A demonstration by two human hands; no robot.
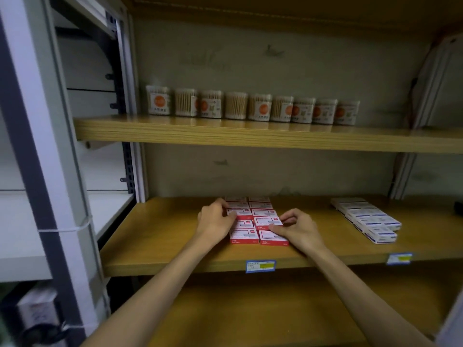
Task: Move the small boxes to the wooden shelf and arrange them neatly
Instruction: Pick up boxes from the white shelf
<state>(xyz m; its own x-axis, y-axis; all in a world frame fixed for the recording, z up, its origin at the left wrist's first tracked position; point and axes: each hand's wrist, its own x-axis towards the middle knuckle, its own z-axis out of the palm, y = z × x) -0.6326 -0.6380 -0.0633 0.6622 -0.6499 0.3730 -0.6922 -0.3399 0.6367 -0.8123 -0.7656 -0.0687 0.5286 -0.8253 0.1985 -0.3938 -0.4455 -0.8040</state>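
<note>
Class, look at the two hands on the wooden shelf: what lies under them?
Red boxes in two columns lie under the left hand and right hand. The box parts beneath the hands are hidden.

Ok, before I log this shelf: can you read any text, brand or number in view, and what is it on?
Nothing reads clearly.
Red boxes: white label panels, print blurred.
Blue and white boxes: print too small.
Cotton swab tubs: orange round logos, characters illegible.
Blue price tags on the shelf edge: digits blurred.
</note>
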